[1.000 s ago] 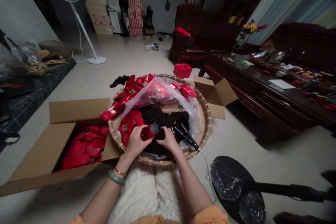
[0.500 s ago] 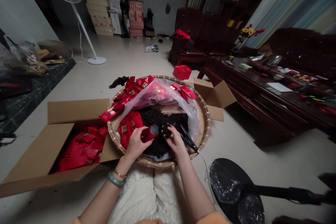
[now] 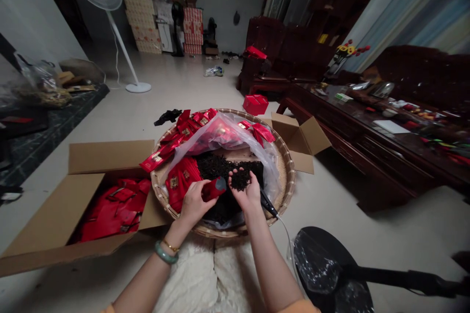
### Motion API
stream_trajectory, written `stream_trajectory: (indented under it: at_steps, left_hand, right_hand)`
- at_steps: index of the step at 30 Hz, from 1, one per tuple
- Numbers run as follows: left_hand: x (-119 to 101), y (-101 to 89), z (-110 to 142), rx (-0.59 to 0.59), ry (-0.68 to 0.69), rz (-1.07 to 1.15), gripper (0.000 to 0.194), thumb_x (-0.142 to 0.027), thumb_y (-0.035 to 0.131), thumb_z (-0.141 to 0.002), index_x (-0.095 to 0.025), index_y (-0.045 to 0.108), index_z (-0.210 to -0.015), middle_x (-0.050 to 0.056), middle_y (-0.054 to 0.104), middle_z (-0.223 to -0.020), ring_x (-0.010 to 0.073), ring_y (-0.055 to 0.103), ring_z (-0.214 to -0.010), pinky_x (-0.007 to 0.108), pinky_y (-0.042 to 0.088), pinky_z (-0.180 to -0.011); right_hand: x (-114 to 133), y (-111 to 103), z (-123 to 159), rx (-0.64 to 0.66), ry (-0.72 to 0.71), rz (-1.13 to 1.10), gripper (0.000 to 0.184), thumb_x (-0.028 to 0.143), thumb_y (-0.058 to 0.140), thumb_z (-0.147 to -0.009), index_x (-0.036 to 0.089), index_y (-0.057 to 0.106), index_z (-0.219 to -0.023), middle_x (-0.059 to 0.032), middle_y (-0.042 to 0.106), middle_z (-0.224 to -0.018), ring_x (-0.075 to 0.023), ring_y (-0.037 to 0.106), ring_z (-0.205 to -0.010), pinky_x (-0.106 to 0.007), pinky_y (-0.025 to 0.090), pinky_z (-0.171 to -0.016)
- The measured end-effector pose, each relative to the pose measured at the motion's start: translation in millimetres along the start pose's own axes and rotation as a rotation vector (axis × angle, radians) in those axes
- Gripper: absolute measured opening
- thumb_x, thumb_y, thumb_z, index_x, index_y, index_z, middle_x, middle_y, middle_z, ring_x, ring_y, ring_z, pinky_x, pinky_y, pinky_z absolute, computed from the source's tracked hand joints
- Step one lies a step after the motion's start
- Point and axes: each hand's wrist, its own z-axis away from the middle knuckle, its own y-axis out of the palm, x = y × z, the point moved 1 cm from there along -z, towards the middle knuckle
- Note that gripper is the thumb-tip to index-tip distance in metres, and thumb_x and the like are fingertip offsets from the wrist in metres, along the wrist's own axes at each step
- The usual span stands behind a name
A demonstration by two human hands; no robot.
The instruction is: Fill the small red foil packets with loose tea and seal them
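1. Our left hand [image 3: 194, 204] has closed around the lower end of a red foil packet [image 3: 213, 189]. The packet's long axis runs sideways, with its open, silver-lined mouth facing our right hand [image 3: 246, 195].
2. Our right hand, cupped and half open, holds a pinch of loose black tea [image 3: 240, 180] just beside that mouth.
3. Both hands are over the round bamboo tray [image 3: 287, 171], above a heap of tea [image 3: 220, 168]. Corded black tongs [image 3: 268, 204] lie just beside our right hand, and red packets [image 3: 179, 181] lie on the tray's left side.

- In the left hand [image 3: 193, 204]: a red packet [image 3: 214, 189] with a grey tip
- In the right hand [image 3: 247, 196]: near-black loose tea leaves [image 3: 240, 180]
- Just beyond the left hand: red sachets [image 3: 179, 181] with gold labels
- Behind the left hand: a pale green bangle [image 3: 161, 253] beside a gold bracelet [image 3: 170, 245]
- Around both hands: a tan woven bamboo tray [image 3: 290, 181]
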Motion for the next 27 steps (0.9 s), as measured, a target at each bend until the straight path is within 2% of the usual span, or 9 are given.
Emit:
stream_trajectory:
  at_steps: [5, 8, 16, 21, 27]
  left_hand:
    - [-14, 10.7, -7, -0.014, -0.018, -0.065, 0.04, -0.024, 0.07, -0.065, -0.019, 0.054, -0.102, 0.005, 0.063, -0.093, 0.0222, 0.058, -0.087, 0.034, 0.051, -0.072]
    - [-21, 14.8, -11, -0.02, -0.043, -0.091, 0.04, -0.023, 0.07, -0.065, -0.019, 0.054, -0.102, 0.005, 0.063, -0.092, 0.0228, 0.058, -0.087, 0.034, 0.05, -0.072]
    - [-22, 20.2, -11, -0.07, -0.056, -0.128, 0.042, -0.019, 0.07, -0.062, -0.019, 0.054, -0.102, 0.005, 0.063, -0.09, 0.0232, 0.058, -0.085, 0.035, 0.049, -0.072]
    - [-20, 23.1, -11, -0.066, -0.068, -0.128, 0.044, -0.02, 0.071, -0.062, -0.02, 0.054, -0.102, 0.006, 0.063, -0.092, 0.0235, 0.058, -0.086, 0.036, 0.049, -0.074]
    - [-18, 25.7, -11, -0.089, -0.08, -0.128, 0.045, -0.022, 0.071, -0.062, -0.02, 0.054, -0.104, 0.007, 0.064, -0.094, 0.0242, 0.058, -0.087, 0.036, 0.049, -0.074]
  right_hand:
    - [11, 26, 5, 0.045, -0.215, 0.068, 0.031, 0.05, 0.042, -0.083, 0.023, 0.057, -0.081, -0.0008, 0.067, -0.078, -0.0186, 0.065, -0.08, -0.04, 0.05, -0.081]
    - [9, 37, 9, 0.016, -0.323, 0.046, 0.03, 0.049, 0.043, -0.084, 0.022, 0.057, -0.086, 0.0011, 0.066, -0.078, -0.0162, 0.064, -0.078, -0.037, 0.049, -0.083]
    - [1, 37, 10, -0.039, -0.504, 0.436, 0.048, 0.055, 0.03, -0.087, 0.018, 0.06, -0.089, -0.0047, 0.066, -0.088, -0.0175, 0.062, -0.086, -0.033, 0.045, -0.085]
    - [0, 40, 13, 0.003, -0.519, 0.52, 0.052, 0.056, 0.028, -0.088, 0.017, 0.062, -0.091, -0.0062, 0.069, -0.091, -0.0185, 0.061, -0.093, -0.035, 0.04, -0.092]
    - [-2, 46, 26, 0.116, -0.475, 0.56, 0.053, 0.058, 0.029, -0.088, 0.018, 0.061, -0.102, -0.0069, 0.07, -0.094, -0.0192, 0.062, -0.095, -0.036, 0.04, -0.092]
